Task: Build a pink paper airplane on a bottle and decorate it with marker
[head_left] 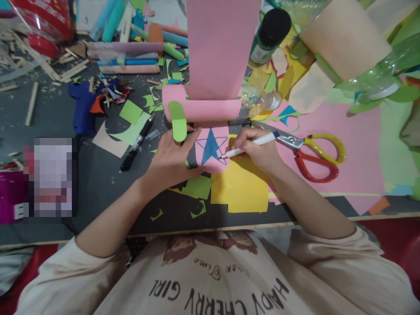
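Note:
A white felt-tip marker (pixel 255 143) with a dark blue end is gripped in my right hand (pixel 259 148). Its tip touches a blue star (pixel 210 146), partly filled in, on a rounded pink paper flap (pixel 213 167). My left hand (pixel 172 151) is closed on the left edge of this flap, its thumb along the upper side; some fingertips are hidden. Just beyond lies a pink paper roll (pixel 206 109), with a green rounded strip (pixel 179 122) hanging over it beside my left fingers. A tall pink paper panel (pixel 223 43) rises behind the roll.
Scissors (pixel 305 146) with red and yellow handles lie right of my right hand. A black pen (pixel 136 144) and a blue glue gun (pixel 82 107) lie left. Yellow paper (pixel 247 186) sits near the table edge. Bottles, paper scraps and sticks crowd the back.

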The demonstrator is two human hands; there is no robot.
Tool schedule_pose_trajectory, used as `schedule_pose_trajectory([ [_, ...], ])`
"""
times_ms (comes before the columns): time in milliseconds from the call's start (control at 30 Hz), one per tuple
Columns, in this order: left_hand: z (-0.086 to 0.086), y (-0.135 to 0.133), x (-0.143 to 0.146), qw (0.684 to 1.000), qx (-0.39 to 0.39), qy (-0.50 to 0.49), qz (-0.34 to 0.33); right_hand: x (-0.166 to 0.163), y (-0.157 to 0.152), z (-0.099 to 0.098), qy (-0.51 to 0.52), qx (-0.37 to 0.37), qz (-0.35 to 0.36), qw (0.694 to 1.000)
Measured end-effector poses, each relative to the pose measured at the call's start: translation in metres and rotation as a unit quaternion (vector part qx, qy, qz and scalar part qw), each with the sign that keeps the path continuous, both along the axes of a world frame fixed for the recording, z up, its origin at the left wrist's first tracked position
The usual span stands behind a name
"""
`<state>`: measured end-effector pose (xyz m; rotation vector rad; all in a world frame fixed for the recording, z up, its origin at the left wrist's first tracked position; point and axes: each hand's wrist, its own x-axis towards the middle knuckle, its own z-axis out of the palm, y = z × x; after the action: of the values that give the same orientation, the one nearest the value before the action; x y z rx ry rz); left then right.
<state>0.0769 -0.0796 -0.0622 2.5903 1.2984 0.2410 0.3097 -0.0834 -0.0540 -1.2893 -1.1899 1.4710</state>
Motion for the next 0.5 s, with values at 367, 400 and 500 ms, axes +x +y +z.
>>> schedule_pose_trajectory([
  [367,0.0008,0.0003,0.0003,1.0,0.004,0.001,-0.002,-0.0024,-0.0013,0.0008,-0.046,0.039,-0.011,0.998],
  [400,0.001,0.0003,0.0003,1.0,0.004,0.001,-0.003,-0.0022,-0.0012,0.0011,-0.05,0.043,-0.009,0.998],
  [500,0.0013,0.0,0.0003,1.0,0.002,0.002,-0.005,-0.0022,-0.001,0.0015,-0.046,0.042,-0.008,0.998],
])
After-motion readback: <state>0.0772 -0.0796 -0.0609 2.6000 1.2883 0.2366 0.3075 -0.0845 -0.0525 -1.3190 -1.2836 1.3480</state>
